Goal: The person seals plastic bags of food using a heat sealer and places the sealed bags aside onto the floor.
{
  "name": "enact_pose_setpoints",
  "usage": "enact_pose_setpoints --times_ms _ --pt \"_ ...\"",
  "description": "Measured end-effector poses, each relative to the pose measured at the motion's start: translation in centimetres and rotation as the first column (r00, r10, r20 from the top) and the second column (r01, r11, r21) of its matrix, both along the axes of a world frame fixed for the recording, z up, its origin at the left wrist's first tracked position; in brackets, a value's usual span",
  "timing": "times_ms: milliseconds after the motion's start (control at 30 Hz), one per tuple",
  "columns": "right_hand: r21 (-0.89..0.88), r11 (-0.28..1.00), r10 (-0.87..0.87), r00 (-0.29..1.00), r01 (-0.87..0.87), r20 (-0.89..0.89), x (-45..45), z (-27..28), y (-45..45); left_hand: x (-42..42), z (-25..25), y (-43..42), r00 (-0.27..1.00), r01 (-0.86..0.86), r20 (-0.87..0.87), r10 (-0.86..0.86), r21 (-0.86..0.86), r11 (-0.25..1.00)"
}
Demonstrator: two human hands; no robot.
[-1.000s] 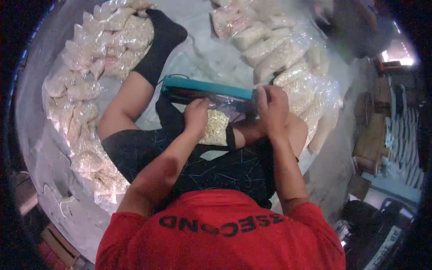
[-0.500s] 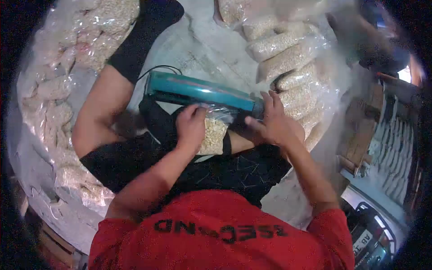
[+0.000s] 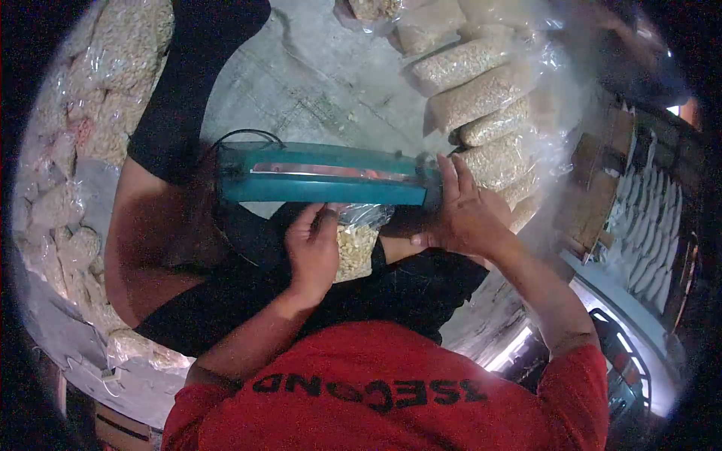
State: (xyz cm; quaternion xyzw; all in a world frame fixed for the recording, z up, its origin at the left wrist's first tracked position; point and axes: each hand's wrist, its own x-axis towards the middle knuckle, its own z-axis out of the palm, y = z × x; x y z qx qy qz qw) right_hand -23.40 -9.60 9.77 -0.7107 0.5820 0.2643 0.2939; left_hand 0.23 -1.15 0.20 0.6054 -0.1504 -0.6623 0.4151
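A long teal sealing device (image 3: 323,177) with a metallic strip on top lies across my lap. My left hand (image 3: 314,244) is pinched on the left side of a small clear bag (image 3: 356,248) of pale kernels, just below the device. The bag's empty upper part reaches the device's lower edge. At the device's right end, my right hand (image 3: 466,210) rests with its fingers apart, thumb pointing left. Nothing shows in it.
Filled clear bags (image 3: 481,98) lie in a row at the upper right, and more bags (image 3: 113,83) line the left. A black cable (image 3: 248,132) loops behind the device. Part of another person (image 3: 639,68) is at the upper right.
The device's top has tilted into fuller view, showing the metallic strip. My right hand was at its right end before too. The whole view has shifted and come closer.
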Motion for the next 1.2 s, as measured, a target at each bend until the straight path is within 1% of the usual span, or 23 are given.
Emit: enact_pose_setpoints --times_ms 133,200,267,300,367,467,533,600,633,733,800,833,867,900,933,967,1000,1033,1067,1100,1133,1167,1200 --pt "-0.031 0.999 0.010 0.999 -0.011 -0.033 0.1 0.2 0.1 -0.2 0.3 0.0 0.999 -0.036 0.027 0.037 -0.017 0.999" --pt "0.008 0.999 -0.052 0.994 0.053 -0.093 0.6 0.6 0.2 -0.2 0.9 -0.3 0.999 -0.033 0.029 0.034 -0.023 0.999" --pt "-0.026 0.998 -0.054 0.994 0.052 -0.095 1.0 1.2 0.6 -0.1 0.9 -0.2 0.979 0.033 0.201 -0.020 -0.062 0.998" --pt "-0.040 0.998 -0.058 0.992 0.054 -0.108 1.1 1.5 0.8 -0.2 0.6 -0.1 0.977 0.030 0.213 -0.012 -0.084 0.996" --pt "-0.060 0.996 -0.066 0.993 0.061 -0.093 1.0 1.7 1.2 -0.6 -0.6 0.2 0.995 -0.064 0.066 0.070 -0.092 0.994" --pt "-0.108 0.992 -0.080 0.993 0.071 -0.083 1.0 1.5 2.2 -0.6 -2.3 0.6 0.989 -0.032 0.141 0.051 -0.133 0.991" --pt "-0.162 0.984 -0.085 0.993 0.072 -0.076 -0.1 -0.4 2.9 -0.7 -2.3 0.8 0.992 -0.055 0.100 0.073 -0.173 0.983" --pt "-0.335 0.942 -0.035 0.990 -0.014 -0.138 -1.8 -3.8 3.4 -0.6 -2.2 0.5 0.998 -0.069 -0.005 0.070 -0.146 0.987" --pt "-0.363 0.932 -0.034 0.991 -0.015 -0.128 -1.3 -2.7 3.5 -0.6 -2.1 0.5 0.997 -0.073 0.003 0.074 -0.176 0.982" --pt "-0.332 0.943 -0.049 0.991 0.005 -0.127 0.2 1.9 3.8 -0.6 -3.1 0.1 0.992 -0.071 0.094 0.090 -0.193 0.979" --pt "-0.462 0.875 0.067 0.982 -0.143 -0.177 0.6 5.4 4.3 -0.2 -5.8 0.1 0.998 -0.031 0.043 0.040 -0.202 0.979" --pt "-0.465 0.874 0.066 0.983 -0.139 -0.170 0.6 6.0 4.8 -0.1 -6.7 0.1 0.999 -0.042 -0.014 0.040 -0.202 0.978" --pt "-0.567 0.804 0.112 0.982 -0.179 -0.150 0.6 6.6 5.3 0.0 -7.6 0.0 0.997 -0.052 -0.070 0.039 -0.201 0.978" --pt "-0.664 0.718 0.156 0.978 -0.210 -0.141 0.4 6.9 5.8 0.0 -7.0 -0.1 0.996 -0.047 -0.085 0.032 -0.182 0.982" --pt "-0.671 0.713 0.147 0.979 -0.204 -0.141 0.7 7.1 6.7 -0.1 -6.3 -0.3 0.994 -0.042 -0.102 0.025 -0.166 0.985" --pt "-0.783 0.621 0.063 0.998 -0.041 -0.002 1.3 7.1 7.9 -0.2 -5.6 -0.3 0.994 -0.038 -0.103 0.020 -0.177 0.983" --pt "-0.855 0.504 0.005 0.989 0.125 0.147 1.9 7.1 9.3 -0.2 -5.2 -0.2 0.990 -0.047 -0.135 0.029 -0.128 0.991" --pt "-0.860 0.495 0.011 0.989 0.121 0.146 2.2 6.3 10.8 -0.2 -4.7 -0.1 0.985 -0.058 -0.167 0.044 -0.078 0.995" --pt "-0.918 0.356 0.038 0.979 0.173 0.200 2.2 4.6 12.7 -0.3 -4.0 0.1 0.985 -0.064 -0.168 0.048 -0.087 0.994" --pt "-0.863 0.380 -0.014 0.935 0.333 0.355 2.2 2.5 14.6 -0.4 -3.1 0.5 0.998 -0.029 -0.068 0.018 -0.159 0.987" --pt "-0.786 0.382 -0.065 0.862 0.486 0.502 2.3 0.4 16.5 -0.6 -2.1 0.9 0.999 0.015 0.037 -0.007 -0.227 0.974" --pt "-0.524 0.493 -0.246 0.689 0.695 0.682 2.6 -1.6 18.0 -0.7 -1.3 1.5 0.996 0.053 0.081 -0.031 -0.278 0.959" --pt "-0.216 0.587 -0.329 0.474 0.780 0.817 3.1 -2.9 19.1 -0.8 0.4 2.3 0.996 0.061 0.085 -0.038 -0.279 0.958"
